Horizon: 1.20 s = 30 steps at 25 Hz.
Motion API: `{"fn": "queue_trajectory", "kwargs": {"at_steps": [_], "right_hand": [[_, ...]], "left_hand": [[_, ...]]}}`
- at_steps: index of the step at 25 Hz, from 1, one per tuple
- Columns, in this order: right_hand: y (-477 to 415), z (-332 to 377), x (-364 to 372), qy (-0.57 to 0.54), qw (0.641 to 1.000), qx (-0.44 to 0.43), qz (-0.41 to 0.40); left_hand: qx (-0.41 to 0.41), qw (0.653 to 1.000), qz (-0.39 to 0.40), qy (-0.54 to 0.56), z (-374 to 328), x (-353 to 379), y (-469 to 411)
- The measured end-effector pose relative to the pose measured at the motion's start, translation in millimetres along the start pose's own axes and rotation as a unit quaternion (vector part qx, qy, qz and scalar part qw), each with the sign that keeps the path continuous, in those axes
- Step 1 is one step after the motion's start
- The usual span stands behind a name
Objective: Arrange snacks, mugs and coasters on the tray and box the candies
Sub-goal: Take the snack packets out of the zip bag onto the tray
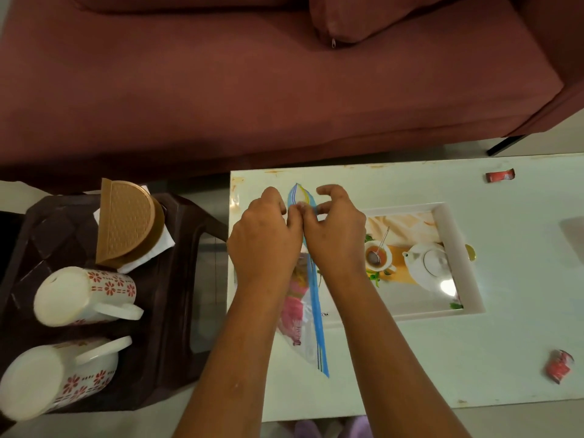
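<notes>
Left hand, right hand: both pinching top seam of snack bag, thumbs touching. Bag over tray left end, long axis toward person. Mugs left of tray, nearer left hand.

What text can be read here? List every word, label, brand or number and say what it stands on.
Nothing here can be read for certain.
Snack packet held by both hands: dark print near its lower edge, too blurred to read.
Tray: a tiny dark mark at its near rim, too small to read.
Two red candy wrappers: pale marks, illegible.
Mugs: flower pattern only, no text.
</notes>
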State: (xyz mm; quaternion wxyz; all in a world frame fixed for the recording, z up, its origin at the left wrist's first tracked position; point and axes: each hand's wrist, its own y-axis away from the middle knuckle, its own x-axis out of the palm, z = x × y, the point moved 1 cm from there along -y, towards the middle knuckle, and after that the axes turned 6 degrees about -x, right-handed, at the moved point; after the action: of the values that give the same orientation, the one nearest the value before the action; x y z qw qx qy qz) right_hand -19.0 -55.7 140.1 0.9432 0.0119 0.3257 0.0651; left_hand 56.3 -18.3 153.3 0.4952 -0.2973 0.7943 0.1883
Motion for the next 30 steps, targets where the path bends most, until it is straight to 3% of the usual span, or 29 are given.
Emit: {"fn": "queue_trajectory", "kwargs": {"at_steps": [6,12,14,19,22,24,28,30], "right_hand": [[-2,-13,7,0.01,0.998,0.032,0.05],[-9,-23,-10,0.039,0.998,0.037,-0.034],[-6,-20,-10,0.008,0.999,0.037,-0.012],[19,-23,-6,-0.013,0.985,0.11,0.136],[22,-27,-5,0.001,0.989,0.083,0.123],[18,-27,-7,0.012,0.992,0.067,0.108],[1,-51,-27,0.04,0.992,0.121,0.001],[-2,-55,-32,-0.023,0.987,0.159,0.009]], "left_hand": [[-0.069,0.977,0.184,0.084,16,20,0],[-0.083,0.996,0.024,0.022,28,6,-7],[-0.072,0.996,0.036,0.046,28,8,-5],[-0.084,0.988,0.051,0.116,19,17,8],[-0.102,0.978,0.165,0.079,20,25,21],[-0.094,0.976,0.19,0.054,18,28,30],[-0.145,0.987,0.049,0.041,38,3,14],[-0.171,0.982,0.018,0.078,49,-8,3]]}}
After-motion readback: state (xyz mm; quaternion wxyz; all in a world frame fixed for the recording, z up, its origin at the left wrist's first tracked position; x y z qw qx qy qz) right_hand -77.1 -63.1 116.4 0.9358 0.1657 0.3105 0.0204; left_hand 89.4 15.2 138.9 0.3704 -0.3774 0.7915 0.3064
